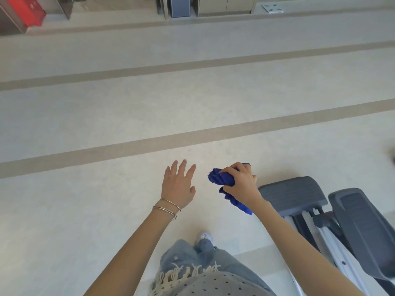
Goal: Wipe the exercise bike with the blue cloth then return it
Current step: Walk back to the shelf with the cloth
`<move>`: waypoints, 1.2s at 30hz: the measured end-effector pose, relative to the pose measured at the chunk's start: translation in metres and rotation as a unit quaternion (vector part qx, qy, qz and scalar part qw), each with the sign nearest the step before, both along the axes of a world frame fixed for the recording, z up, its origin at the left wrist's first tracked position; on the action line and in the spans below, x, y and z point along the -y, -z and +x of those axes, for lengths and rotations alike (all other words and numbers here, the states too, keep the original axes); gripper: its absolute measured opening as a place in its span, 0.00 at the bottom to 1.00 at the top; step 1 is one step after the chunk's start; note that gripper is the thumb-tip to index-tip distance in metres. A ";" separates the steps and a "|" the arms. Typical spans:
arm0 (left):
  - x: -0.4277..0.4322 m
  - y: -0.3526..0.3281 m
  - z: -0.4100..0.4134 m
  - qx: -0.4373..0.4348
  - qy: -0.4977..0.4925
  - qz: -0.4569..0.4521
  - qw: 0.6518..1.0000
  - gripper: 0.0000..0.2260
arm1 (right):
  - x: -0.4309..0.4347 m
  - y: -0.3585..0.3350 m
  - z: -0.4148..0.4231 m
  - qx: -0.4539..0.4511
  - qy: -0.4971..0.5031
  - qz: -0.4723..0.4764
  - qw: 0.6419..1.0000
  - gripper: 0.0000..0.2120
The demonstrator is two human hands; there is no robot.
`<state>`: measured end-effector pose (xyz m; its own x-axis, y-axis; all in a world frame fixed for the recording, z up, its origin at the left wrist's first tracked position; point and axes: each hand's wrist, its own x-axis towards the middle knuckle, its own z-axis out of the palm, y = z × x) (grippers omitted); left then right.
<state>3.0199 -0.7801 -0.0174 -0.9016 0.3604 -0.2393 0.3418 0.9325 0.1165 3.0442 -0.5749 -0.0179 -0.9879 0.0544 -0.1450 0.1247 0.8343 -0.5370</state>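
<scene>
Your right hand (239,181), lower centre of frame, grips bunched blue cloth (222,180). Left hand (178,184) beside it, fingers spread, empty. Exercise bike (320,210) lower right, cloth not touching. Likely carrying step; next, bring cloth onto bike.

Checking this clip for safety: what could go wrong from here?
1. A tail of the blue cloth hangs loose below the right hand; it might snag on the exercise bike's pedal or slip out.
2. That pedal juts out low, near the person's shoe; a sideways step could catch it.
</scene>
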 end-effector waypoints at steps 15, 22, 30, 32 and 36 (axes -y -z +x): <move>-0.073 0.024 -0.181 0.033 0.075 -0.043 0.996 0.29 | -0.079 0.013 -0.158 0.031 0.038 0.008 0.999 0.18; -0.088 0.012 -0.317 0.004 0.089 -0.036 0.995 0.29 | -0.108 -0.015 -0.283 0.012 0.040 0.087 0.995 0.19; -0.111 0.016 -0.409 0.019 0.115 -0.045 0.992 0.29 | -0.133 -0.008 -0.367 0.049 0.044 0.109 0.992 0.19; -0.121 0.023 -0.428 0.030 0.117 -0.051 0.991 0.29 | -0.143 0.000 -0.384 0.061 0.043 0.104 0.992 0.20; -0.150 0.034 -0.471 0.040 0.101 -0.045 0.993 0.28 | -0.172 0.014 -0.430 0.076 0.028 0.092 0.992 0.19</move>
